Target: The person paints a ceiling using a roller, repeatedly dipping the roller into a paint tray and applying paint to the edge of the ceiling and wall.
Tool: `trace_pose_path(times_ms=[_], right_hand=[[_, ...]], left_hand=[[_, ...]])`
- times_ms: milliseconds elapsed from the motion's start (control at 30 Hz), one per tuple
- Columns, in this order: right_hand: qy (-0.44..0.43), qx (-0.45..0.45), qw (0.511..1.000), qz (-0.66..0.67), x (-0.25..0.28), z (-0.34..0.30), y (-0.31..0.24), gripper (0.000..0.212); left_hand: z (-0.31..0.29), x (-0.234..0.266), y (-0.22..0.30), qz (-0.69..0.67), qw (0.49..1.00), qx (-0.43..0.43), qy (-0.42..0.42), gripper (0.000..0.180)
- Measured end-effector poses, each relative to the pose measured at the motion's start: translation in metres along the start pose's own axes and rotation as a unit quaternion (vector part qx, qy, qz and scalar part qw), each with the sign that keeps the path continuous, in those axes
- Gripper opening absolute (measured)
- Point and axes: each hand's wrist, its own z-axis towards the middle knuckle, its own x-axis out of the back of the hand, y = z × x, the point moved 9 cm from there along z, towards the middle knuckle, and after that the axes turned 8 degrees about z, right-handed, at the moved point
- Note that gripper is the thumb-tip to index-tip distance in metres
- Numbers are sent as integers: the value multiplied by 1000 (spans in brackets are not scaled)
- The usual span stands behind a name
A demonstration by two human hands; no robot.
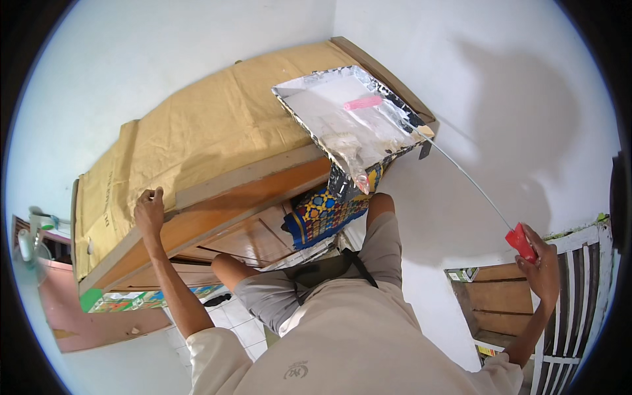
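My right hand (541,270), at the right, is closed round the red handle of a paint roller (522,242). Its long thin metal rod reaches up to the left, where the pink roller sleeve (363,103) rests in a paint tray (309,105). White paint coats the tray, whose rim is spattered black and white. A paint-covered brush (350,158) lies at its near side, handle over the edge. At the left, my left hand (150,212) is by the front edge of a paper-covered cabinet top, fingers curled together; whatever they may hold is hidden.
Brown paper (224,118) covers the wooden cabinet (263,187), and the tray sits on its right end. Patterned blue-and-yellow cloth (329,214) hangs below the tray. White walls (461,217) meet behind. A barred opening (566,309) is at the lower right, tiled floor (240,322) below.
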Motion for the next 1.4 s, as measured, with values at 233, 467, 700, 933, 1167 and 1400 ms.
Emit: trace_pose_path(times_ms=[233,467,700,933,1167,1400], right_hand=[[-10,54,995,-84,-21,41,-25,62],[-29,82,994,-72,-18,38,-33,62],[-18,8,999,29,27,-2,5,63],[-12,24,996,-90,-2,28,-17,64],[-21,-51,993,-102,-11,35,-34,68],[-29,6,996,-83,16,8,-4,74]], left_hand=[[-1,-1,0,-1,1000,15,-17,39],[-5,3,4,-7,1000,12,-14,40],[-5,2,-2,4,1000,17,-19,41],[4,-5,1,18,999,5,-40,43],[2,-2,5,0,999,7,-38,42],[-3,-3,-6,20,999,13,-38,41]])
